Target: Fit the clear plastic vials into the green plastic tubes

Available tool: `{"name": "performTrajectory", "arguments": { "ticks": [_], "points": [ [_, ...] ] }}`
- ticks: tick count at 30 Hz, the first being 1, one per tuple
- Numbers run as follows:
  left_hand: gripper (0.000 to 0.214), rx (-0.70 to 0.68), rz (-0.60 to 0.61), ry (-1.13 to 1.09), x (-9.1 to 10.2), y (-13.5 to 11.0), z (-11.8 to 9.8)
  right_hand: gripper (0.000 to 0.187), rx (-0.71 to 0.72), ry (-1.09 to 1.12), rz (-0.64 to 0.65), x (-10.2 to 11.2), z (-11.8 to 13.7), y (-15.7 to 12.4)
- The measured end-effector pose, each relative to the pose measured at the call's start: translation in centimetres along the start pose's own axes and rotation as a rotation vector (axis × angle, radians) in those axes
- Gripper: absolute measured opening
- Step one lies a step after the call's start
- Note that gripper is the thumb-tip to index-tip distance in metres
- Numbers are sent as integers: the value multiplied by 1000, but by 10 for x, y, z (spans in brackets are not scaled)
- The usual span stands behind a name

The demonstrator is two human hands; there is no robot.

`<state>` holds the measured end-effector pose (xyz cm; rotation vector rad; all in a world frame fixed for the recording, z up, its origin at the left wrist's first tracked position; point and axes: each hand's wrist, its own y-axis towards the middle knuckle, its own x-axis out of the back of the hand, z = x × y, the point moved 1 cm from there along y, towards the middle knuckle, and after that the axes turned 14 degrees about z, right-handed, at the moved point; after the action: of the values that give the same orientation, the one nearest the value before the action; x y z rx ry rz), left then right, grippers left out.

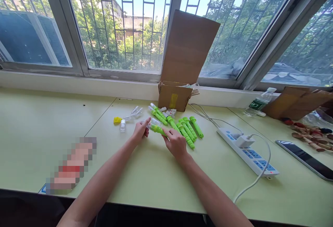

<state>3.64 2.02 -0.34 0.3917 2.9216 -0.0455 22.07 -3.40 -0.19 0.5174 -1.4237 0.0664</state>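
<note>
My left hand (141,129) is closed around a clear plastic tube (148,125), which meets the end of a green plastic handle (157,128). My right hand (175,143) grips the other end of that handle. Whether the two parts are fastened or only touching I cannot tell. Just beyond my right hand lie several green ribbed handles (186,135), and two more with clear ends (158,113) rest behind them. To the left of my left hand are clear plastic tubes (134,113), a yellow cap (117,120) and a short clear piece (122,125).
An open cardboard box (171,97) stands against the window sill, small white pieces (171,112) before it. On the right are a power strip (247,152) with cables, a phone (307,159), a water bottle (260,102) and wooden pieces (312,135). A blurred-out item (71,166) lies left.
</note>
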Motion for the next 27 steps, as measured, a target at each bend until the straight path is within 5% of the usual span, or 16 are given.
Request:
{"name": "performTrajectory", "arguments": {
  "ticks": [12,23,27],
  "points": [
    [33,-24,23,15,4,1,5,42,-36,150,99,-4,11,1],
    [33,-65,62,51,7,2,3,42,-14,848,286,4,10,8],
    [34,-102,125,54,10,2,0,44,-94,1206,451,5,11,7]
  ]
}}
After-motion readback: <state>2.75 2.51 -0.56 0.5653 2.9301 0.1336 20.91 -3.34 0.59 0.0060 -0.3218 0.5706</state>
